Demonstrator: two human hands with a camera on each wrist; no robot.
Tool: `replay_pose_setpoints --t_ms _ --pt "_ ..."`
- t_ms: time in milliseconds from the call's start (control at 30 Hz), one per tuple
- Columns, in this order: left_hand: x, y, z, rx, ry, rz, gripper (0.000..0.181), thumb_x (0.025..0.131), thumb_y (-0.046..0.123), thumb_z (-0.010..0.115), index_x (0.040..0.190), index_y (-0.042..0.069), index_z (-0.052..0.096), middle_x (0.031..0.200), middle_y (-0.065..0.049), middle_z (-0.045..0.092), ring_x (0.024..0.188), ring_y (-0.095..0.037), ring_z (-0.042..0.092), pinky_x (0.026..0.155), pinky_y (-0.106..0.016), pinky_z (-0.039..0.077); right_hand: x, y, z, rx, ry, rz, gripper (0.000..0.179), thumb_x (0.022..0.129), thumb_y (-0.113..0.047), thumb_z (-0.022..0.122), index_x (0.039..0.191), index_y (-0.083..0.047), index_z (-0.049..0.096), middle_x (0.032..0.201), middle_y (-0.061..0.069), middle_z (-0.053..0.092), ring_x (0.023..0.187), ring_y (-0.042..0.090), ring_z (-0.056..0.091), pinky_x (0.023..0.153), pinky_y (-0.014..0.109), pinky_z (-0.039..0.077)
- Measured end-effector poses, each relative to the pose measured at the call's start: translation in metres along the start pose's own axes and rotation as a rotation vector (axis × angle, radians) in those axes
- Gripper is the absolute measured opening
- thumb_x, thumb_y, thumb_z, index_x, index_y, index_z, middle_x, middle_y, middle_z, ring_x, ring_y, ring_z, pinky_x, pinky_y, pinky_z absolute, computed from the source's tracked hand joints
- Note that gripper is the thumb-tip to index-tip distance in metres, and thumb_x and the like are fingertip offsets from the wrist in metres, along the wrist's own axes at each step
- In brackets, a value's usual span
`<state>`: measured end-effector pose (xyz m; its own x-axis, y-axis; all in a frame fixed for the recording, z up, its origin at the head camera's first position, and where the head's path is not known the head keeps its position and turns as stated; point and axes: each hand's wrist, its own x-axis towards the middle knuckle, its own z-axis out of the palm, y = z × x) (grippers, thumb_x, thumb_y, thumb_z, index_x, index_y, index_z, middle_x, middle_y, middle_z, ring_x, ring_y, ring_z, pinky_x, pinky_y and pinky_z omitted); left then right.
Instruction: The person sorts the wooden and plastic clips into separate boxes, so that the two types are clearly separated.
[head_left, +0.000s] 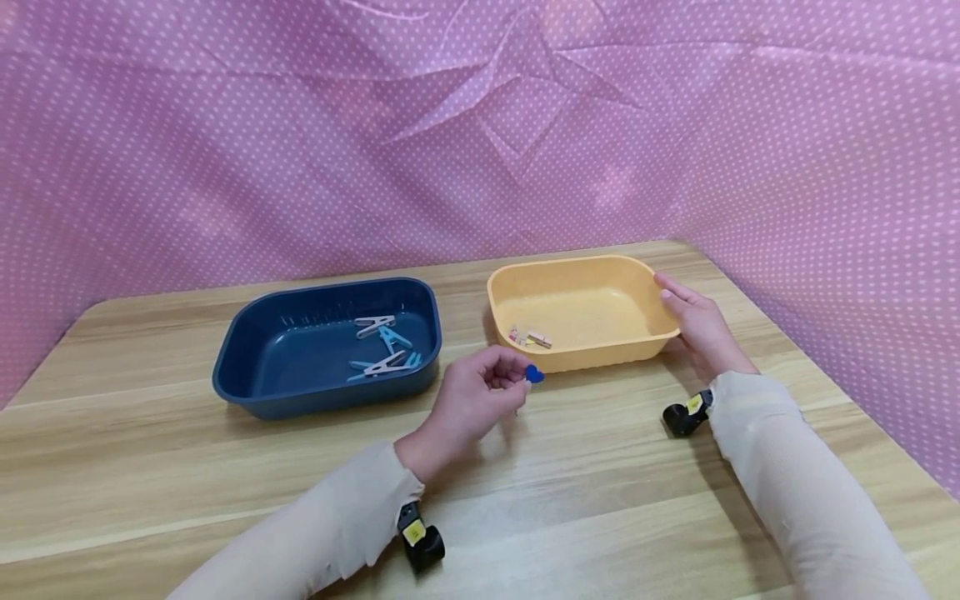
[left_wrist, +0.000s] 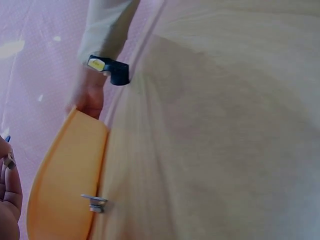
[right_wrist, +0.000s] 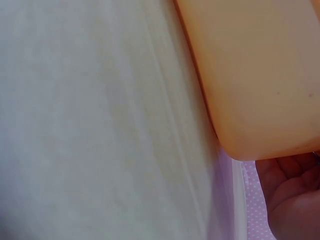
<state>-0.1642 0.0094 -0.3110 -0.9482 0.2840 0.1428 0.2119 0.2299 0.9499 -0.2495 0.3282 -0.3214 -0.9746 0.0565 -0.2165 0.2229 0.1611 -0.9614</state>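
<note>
My left hand pinches a small clothespin with a blue heart between thumb and fingertips, just in front of the yellow basin. In the left wrist view, part of that hand shows at the left edge with the wooden clothespin. My right hand grips the right end of the yellow basin at its rim; its palm faces the outer wall in the right wrist view. A few small wooden clothespins lie in the basin's near left corner.
A dark blue basin stands at the left, holding several plastic clothespins in light blue and pale pink. A small pale object shows against the yellow basin's wall. Behind the wooden table hangs a pink dotted curtain.
</note>
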Motion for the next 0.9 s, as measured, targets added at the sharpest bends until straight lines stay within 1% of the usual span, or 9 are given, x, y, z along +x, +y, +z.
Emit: replay_pose_setpoints --t_ms 233,400,533,667,833,900 --pt "0.012 0.004 0.0 -0.042 0.074 0.017 0.016 0.08 0.005 0.068 0.095 0.008 0.067 0.086 -0.003 0.064 0.076 -0.015 0.057 0.069 -0.02 0.052 0.001 0.001 -0.001 0.028 -0.006 -0.011 0.053 0.098 -0.034 0.038 0.147 -0.02 0.021 0.156 0.0 0.007 0.14 0.025 0.016 0.111 0.032 0.023" --pt "0.02 0.005 0.0 -0.083 0.13 0.033 0.016 0.08 0.004 0.067 0.095 0.007 0.067 0.086 -0.005 0.063 0.078 -0.016 0.056 0.067 -0.02 0.051 0.002 0.001 -0.001 0.015 -0.01 -0.009 0.053 0.098 -0.035 0.037 0.147 -0.022 0.021 0.156 0.002 0.007 0.14 0.026 0.019 0.11 0.032 0.025" --pt "0.025 0.007 0.0 -0.089 0.151 0.044 0.016 0.08 0.004 0.067 0.096 0.007 0.067 0.087 -0.005 0.063 0.08 -0.017 0.056 0.07 -0.021 0.051 0.002 0.0 -0.001 0.0 -0.011 -0.01 0.054 0.098 -0.036 0.037 0.147 -0.022 0.02 0.156 0.002 0.008 0.139 0.026 0.02 0.109 0.031 0.028" --pt "0.03 0.009 0.001 -0.077 0.159 0.056 0.017 0.08 0.005 0.067 0.097 0.008 0.067 0.089 -0.004 0.063 0.082 -0.017 0.056 0.072 -0.023 0.052 0.002 0.0 -0.001 0.0 -0.014 -0.013 0.054 0.098 -0.035 0.037 0.147 -0.021 0.02 0.155 0.002 0.007 0.139 0.026 0.019 0.11 0.032 0.026" --pt "0.036 0.009 0.004 -0.085 0.194 0.072 0.018 0.081 0.004 0.066 0.098 0.007 0.066 0.09 -0.004 0.063 0.082 -0.016 0.056 0.072 -0.021 0.052 0.002 0.0 -0.001 -0.022 -0.013 -0.023 0.054 0.098 -0.035 0.037 0.147 -0.021 0.019 0.155 0.003 0.008 0.139 0.026 0.019 0.11 0.033 0.026" --pt "0.039 0.008 0.006 -0.1 0.209 0.074 0.018 0.081 0.004 0.066 0.098 0.006 0.066 0.09 -0.005 0.063 0.082 -0.016 0.056 0.072 -0.021 0.052 0.001 0.001 -0.001 -0.009 -0.016 -0.028 0.054 0.098 -0.036 0.037 0.147 -0.021 0.019 0.155 0.004 0.008 0.139 0.028 0.019 0.11 0.034 0.025"
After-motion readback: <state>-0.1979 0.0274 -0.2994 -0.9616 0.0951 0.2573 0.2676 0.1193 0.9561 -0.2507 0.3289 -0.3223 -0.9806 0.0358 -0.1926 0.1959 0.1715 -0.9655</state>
